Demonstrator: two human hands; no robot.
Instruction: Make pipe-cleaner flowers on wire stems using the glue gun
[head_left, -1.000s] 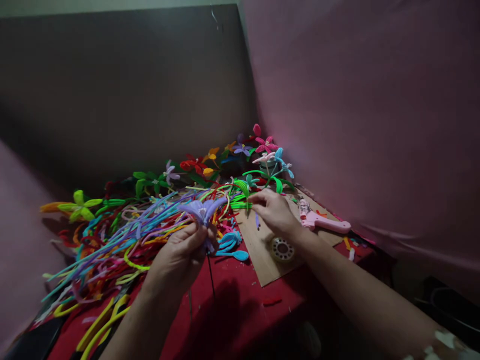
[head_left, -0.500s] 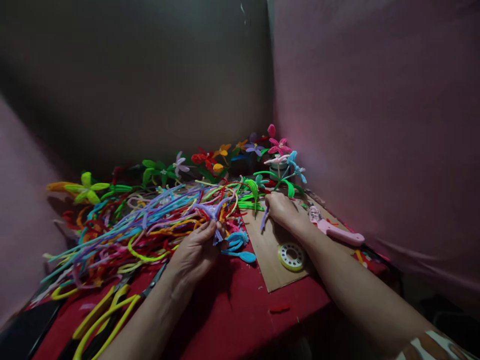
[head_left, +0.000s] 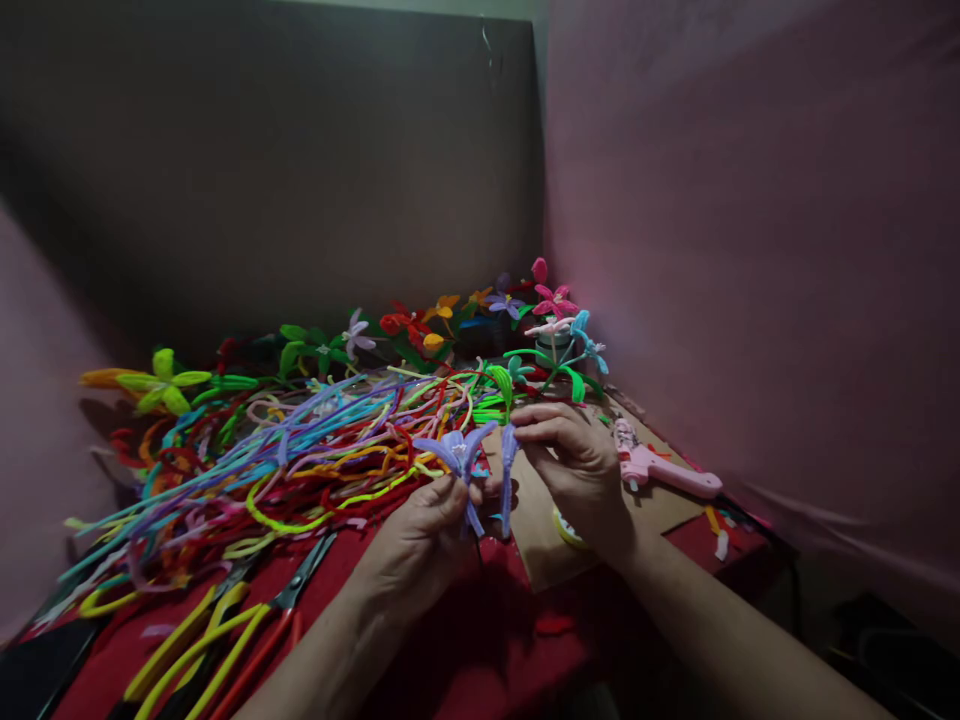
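Observation:
My left hand [head_left: 431, 530] pinches a lilac pipe-cleaner flower [head_left: 454, 450] by its base, its petals spread upward around a pale centre and short stem ends sticking out below. In the fingers of my right hand [head_left: 574, 460] is a separate lilac pipe-cleaner petal [head_left: 508, 480], hanging upright just right of the flower. A narrow gap shows between petal and flower. Beneath my right hand lies a piece of cardboard [head_left: 536, 560], and my wrist partly covers a roll of tape [head_left: 568, 530] on it.
Loose coloured pipe cleaners [head_left: 322, 450] heap up on the left of the red tabletop [head_left: 480, 630]. Yellow-handled scissors [head_left: 240, 640] lie in front of them. A pink glue gun [head_left: 667, 470] rests at right. Finished flowers [head_left: 555, 300] line the back, near the walls.
My right hand has come left and nearer from the back of the cardboard, bringing the lilac petal beside the flower. My left hand has shifted slightly right, with the flower now more upright.

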